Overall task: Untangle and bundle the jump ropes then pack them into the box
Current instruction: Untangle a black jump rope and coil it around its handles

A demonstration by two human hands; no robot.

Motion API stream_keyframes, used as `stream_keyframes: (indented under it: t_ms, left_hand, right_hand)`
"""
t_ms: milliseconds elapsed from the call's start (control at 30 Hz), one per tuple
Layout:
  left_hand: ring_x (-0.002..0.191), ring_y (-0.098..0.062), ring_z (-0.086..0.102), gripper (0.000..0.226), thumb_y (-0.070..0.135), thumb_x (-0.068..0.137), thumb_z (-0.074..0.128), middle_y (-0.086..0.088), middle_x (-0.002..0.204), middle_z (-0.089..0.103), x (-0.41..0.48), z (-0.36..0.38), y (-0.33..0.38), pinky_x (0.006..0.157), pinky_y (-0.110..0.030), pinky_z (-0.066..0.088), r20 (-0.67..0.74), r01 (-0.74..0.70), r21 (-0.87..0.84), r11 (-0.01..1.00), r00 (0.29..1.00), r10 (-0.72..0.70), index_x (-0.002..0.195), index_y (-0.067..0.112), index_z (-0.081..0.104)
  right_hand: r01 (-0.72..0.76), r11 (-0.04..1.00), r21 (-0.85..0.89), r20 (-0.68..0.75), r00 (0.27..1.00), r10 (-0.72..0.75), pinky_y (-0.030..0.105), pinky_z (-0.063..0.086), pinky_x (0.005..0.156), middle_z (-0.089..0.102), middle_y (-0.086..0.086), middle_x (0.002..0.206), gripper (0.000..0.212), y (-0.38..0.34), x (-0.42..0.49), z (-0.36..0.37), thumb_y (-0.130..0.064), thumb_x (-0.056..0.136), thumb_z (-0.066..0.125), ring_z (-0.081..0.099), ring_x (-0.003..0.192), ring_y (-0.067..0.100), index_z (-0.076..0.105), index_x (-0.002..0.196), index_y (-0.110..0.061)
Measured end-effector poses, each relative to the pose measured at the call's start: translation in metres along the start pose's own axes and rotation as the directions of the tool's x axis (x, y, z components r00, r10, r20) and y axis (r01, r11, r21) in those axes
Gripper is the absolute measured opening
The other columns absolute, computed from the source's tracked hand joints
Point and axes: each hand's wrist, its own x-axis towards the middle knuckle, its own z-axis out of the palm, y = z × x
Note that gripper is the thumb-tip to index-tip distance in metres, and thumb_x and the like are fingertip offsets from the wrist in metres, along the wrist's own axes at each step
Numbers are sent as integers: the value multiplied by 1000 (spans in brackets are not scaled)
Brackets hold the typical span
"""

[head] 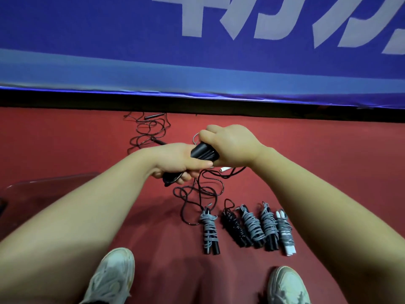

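My left hand grips the lower end of a pair of black jump rope handles. My right hand curls round their upper end, where a grey cord shows by its fingers. Black rope trails from the handles in loose loops on the red floor. Several bundled ropes lie in a row near my feet, most with grey cord wound round black handles, one with white handles. Another tangled black rope lies farther away by the wall. A white handle peeks out under my right wrist.
A blue banner with white lettering stands along the far edge of the red floor. A clear plastic box's edge shows at the left under my left forearm. My two white shoes are at the bottom.
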Motion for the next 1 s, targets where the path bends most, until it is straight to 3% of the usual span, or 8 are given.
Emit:
stream_keyframes:
  t_ms: [100,200,333,400,467,567,733,1000]
  left_hand:
    - [44,-5,29,17,21,95,55,3,58,38,3,4,4,40,-15,28,24,26,-40,999,999,-25,84,17,43]
    - [44,-5,30,18,22,94,58,3,57,40,3,1,10,40,-15,29,35,37,-20,999,999,-36,83,16,45]
    - [43,-6,31,20,23,91,61,0,61,41,-9,-15,1,39,-16,31,-17,98,21,995,995,-98,82,17,44]
    - [44,-5,28,19,24,91,60,1,61,38,-18,-19,-6,40,-15,28,52,126,4,992,991,-126,82,18,44]
    - [43,-5,25,21,26,91,60,2,59,34,-24,-20,-11,40,-15,24,172,145,24,989,974,-147,84,19,41]
    - [40,-3,25,31,36,81,68,3,56,33,-31,-23,-14,39,-14,23,267,169,-48,984,952,-151,92,19,46]
    - [39,-3,30,67,46,48,90,3,56,37,-37,-32,-19,37,-14,31,308,151,-200,968,948,-84,97,14,59]
    - [45,-5,37,37,22,77,66,2,60,43,-36,-22,-16,42,-15,35,247,98,-174,980,968,-53,106,12,46]
  right_hand:
    - [-22,980,196,-44,999,31,35,43,50,50,8,114,57,9,-10,1,-27,75,70,57,66,35,50,127,-17]
    - [-32,956,291,-5,999,35,40,50,61,45,7,123,74,16,-15,-7,-24,74,74,60,78,29,38,139,-21]
    - [-215,800,560,195,973,125,26,41,80,51,-7,109,73,26,-21,-21,-29,82,70,51,81,6,30,143,-28]
    - [-269,717,643,296,951,92,19,36,82,57,-12,104,63,22,-25,-27,-40,88,59,54,85,2,31,144,-32]
    - [-230,767,599,330,944,26,16,32,84,57,-10,118,63,11,-24,-30,-48,90,50,53,97,5,22,146,-41]
    - [-84,897,434,259,965,-35,22,35,83,49,-10,129,80,-2,-19,-30,-61,80,53,50,104,9,9,146,-47]
    - [-2,976,219,91,996,-18,26,32,66,60,-5,115,78,-10,-13,-28,-64,75,57,59,94,22,34,142,-29]
    - [-35,964,263,144,990,-3,25,26,65,64,2,106,68,-14,-14,-25,-48,85,60,59,88,24,31,139,-19]
